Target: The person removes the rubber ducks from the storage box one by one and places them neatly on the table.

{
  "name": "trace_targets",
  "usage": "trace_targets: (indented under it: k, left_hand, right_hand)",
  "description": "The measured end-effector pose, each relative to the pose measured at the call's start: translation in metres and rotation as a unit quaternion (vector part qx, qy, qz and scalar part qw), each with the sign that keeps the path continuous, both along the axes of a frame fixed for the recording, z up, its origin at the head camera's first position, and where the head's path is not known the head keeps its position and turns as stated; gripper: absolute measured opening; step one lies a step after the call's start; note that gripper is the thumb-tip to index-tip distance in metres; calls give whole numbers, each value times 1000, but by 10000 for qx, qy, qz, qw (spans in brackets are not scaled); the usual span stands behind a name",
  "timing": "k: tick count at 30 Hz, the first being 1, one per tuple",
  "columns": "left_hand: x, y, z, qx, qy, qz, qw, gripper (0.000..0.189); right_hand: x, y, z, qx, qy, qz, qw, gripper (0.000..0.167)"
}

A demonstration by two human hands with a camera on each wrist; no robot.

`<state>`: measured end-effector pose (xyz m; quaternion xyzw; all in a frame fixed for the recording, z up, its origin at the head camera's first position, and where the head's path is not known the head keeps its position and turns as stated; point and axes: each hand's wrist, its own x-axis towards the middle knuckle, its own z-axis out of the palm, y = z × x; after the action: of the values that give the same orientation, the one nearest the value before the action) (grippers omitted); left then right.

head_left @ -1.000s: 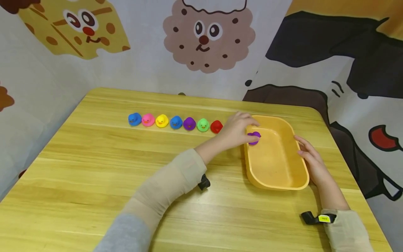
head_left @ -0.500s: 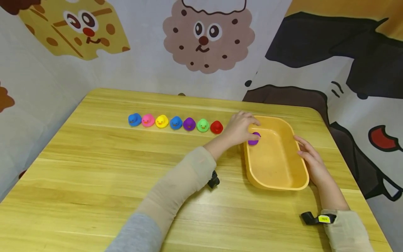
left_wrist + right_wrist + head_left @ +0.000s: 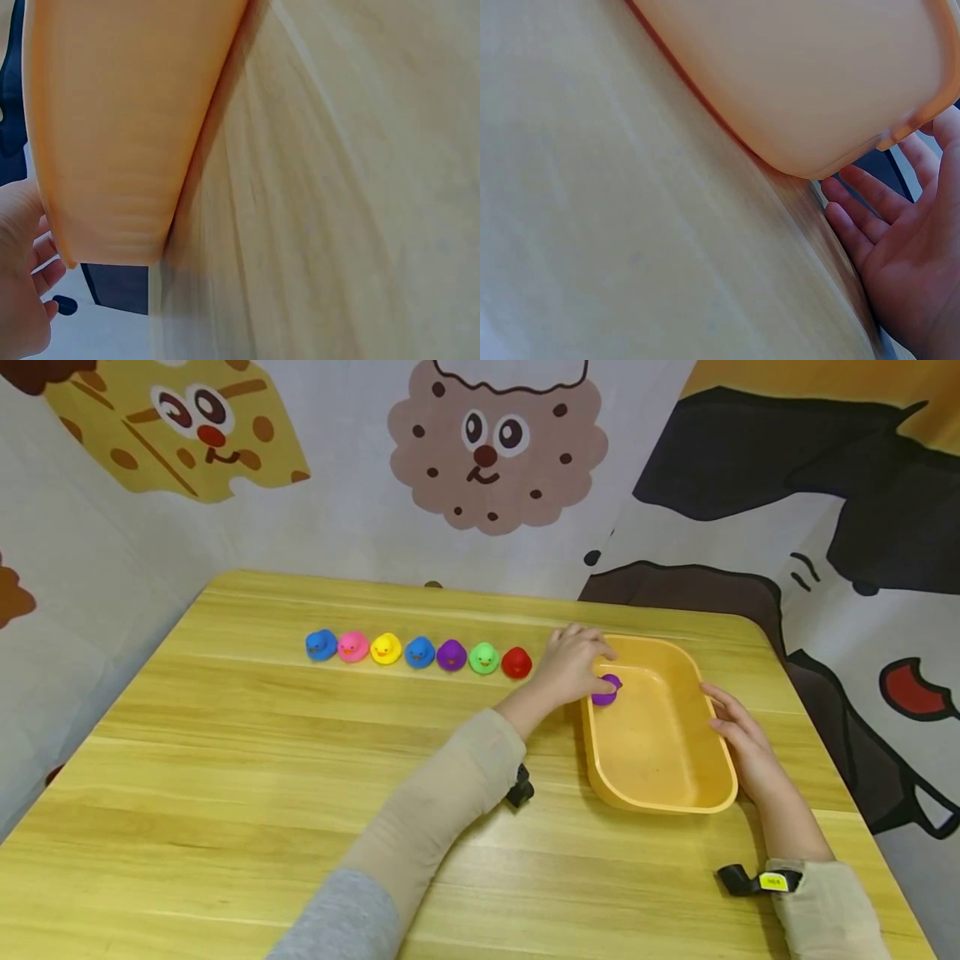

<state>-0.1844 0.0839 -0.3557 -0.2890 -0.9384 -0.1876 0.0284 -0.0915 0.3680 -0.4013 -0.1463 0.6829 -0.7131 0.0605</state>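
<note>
In the head view, my left hand (image 3: 566,667) reaches over the left rim of a yellow plastic basin (image 3: 652,727), holding a small purple rubber duck (image 3: 606,695) just inside that rim. The thumb crosses the duck and hides part of it. My right hand (image 3: 750,752) holds the basin's right rim, with thumb and fingertip over the edge. From the left wrist, the left hand (image 3: 22,277) shows beyond the basin wall (image 3: 120,142); the duck is hidden there. In the right wrist view, the right hand (image 3: 907,232) has several fingers extended outside the wall.
A row of rubber ducks runs left of the basin: blue (image 3: 321,645), pink (image 3: 353,647), yellow (image 3: 386,649), another blue (image 3: 420,652), purple (image 3: 452,655), green (image 3: 483,658) and red (image 3: 517,662). The wooden table (image 3: 262,793) meets a cartoon-printed cloth (image 3: 337,510) behind.
My left forearm has shifted to the right, while the hand and the purple duck stay nearly in place at the basin's left rim. The right hand and basin have not visibly moved.
</note>
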Motion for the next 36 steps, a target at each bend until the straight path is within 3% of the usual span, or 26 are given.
trace_targets:
  k: [12, 27, 36]
  left_hand:
    - [-2, 11, 3, -736, -35, 58, 9973, 46]
    - [-1, 20, 4, -1089, -38, 183, 9939, 31]
    - [-3, 20, 2, -1037, 25, 186, 9944, 25]
  right_hand:
    - [0, 1, 1, -30, -5, 37, 10000, 48]
    - [0, 2, 0, 26, 9, 34, 10000, 48]
    - [0, 2, 0, 6, 45, 30, 10000, 48]
